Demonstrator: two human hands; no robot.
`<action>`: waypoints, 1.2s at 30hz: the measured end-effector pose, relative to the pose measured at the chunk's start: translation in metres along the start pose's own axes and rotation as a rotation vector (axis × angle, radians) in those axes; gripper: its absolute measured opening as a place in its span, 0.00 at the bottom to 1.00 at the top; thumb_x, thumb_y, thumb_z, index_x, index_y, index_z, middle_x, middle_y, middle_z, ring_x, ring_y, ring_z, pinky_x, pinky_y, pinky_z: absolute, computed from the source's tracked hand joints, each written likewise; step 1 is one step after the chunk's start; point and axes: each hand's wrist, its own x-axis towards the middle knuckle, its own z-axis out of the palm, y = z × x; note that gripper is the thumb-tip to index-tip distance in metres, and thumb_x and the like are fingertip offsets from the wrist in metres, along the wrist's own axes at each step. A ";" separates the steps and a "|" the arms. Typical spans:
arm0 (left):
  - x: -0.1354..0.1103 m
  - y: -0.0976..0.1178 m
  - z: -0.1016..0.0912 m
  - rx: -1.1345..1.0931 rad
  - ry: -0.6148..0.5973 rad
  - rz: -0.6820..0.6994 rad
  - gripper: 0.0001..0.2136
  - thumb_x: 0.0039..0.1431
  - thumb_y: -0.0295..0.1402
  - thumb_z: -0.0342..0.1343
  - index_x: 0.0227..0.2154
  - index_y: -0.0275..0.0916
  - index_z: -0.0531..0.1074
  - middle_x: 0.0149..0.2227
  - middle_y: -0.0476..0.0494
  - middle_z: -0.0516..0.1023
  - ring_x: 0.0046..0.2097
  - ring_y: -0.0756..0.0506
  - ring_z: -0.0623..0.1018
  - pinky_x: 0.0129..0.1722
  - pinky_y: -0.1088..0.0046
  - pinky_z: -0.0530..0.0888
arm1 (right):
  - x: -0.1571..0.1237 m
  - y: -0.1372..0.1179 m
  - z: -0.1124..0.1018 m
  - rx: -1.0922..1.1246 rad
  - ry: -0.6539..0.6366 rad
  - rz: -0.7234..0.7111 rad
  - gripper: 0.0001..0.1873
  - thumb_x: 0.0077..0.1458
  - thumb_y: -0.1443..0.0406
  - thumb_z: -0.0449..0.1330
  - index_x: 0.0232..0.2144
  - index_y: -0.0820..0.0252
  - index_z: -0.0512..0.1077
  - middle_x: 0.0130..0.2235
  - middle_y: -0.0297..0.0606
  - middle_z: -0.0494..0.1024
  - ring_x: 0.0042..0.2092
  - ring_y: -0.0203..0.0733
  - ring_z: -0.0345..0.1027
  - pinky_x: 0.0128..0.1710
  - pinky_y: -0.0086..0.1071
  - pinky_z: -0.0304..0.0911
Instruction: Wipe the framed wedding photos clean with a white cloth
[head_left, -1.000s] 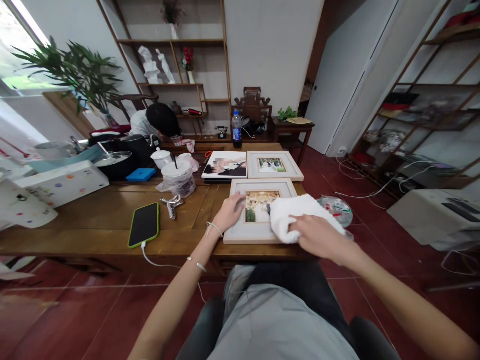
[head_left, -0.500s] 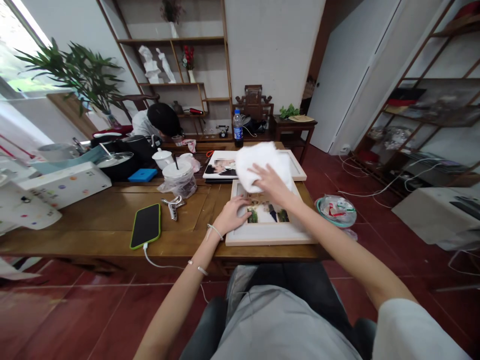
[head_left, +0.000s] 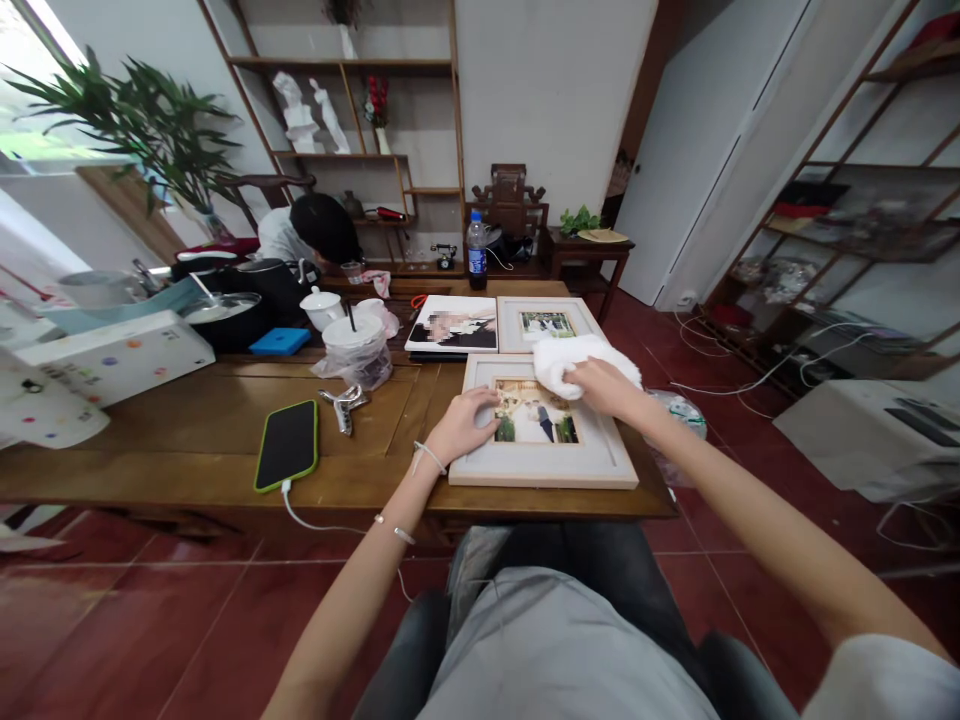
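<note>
Wooden table (head_left: 202,430), head view, bears the near frame (head_left: 540,464), your left hand (head_left: 466,424) resting on its left side, fingers spread, gripping nothing, your right hand (head_left: 606,388) holding a bunched cloth (head_left: 556,362) with curled fingers over its far right corner; wiping appears unfinished, extent completed not determinable.

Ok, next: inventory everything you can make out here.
Table: 1, brown, foreground
Near framed photo: 1, pale, table's right end
Far framed photo: 1, pale, behind it
Towel: 1, white, near photo's far right corner
Portrait print: 1, white-edged, left of far framed photo
Smartphone: 1, black, green case, table's near edge
Straw cup: 1, white lid, mid table
Bottle: 1, dark, table's far side
Tall plant: 1, green, left
Clutter: uncounted, mixed, table, shelves
Other person: 1, pale sleeve, beyond table
Left hand: 1, bare, near photo's left side
Right hand: 1, bare, on towel
</note>
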 end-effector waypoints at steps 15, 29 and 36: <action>0.000 0.000 -0.002 -0.072 -0.018 -0.041 0.04 0.50 0.28 0.59 0.26 0.40 0.78 0.45 0.42 0.78 0.53 0.41 0.74 0.55 0.62 0.69 | -0.027 0.019 0.014 -0.081 0.081 0.150 0.21 0.46 0.77 0.50 0.41 0.67 0.73 0.48 0.53 0.71 0.49 0.52 0.64 0.47 0.40 0.56; 0.003 0.003 -0.005 -0.138 0.037 -0.090 0.08 0.48 0.31 0.63 0.33 0.39 0.79 0.47 0.42 0.78 0.48 0.42 0.77 0.54 0.64 0.70 | -0.040 -0.028 0.002 0.109 -0.103 0.014 0.24 0.41 0.78 0.49 0.40 0.62 0.74 0.40 0.48 0.74 0.47 0.50 0.65 0.46 0.37 0.51; 0.002 -0.001 0.001 0.047 0.017 -0.030 0.21 0.54 0.36 0.58 0.50 0.34 0.71 0.55 0.36 0.70 0.56 0.41 0.71 0.59 0.61 0.65 | -0.088 -0.081 -0.033 0.248 -0.204 0.012 0.22 0.46 0.76 0.49 0.41 0.58 0.73 0.35 0.42 0.75 0.38 0.45 0.66 0.37 0.32 0.51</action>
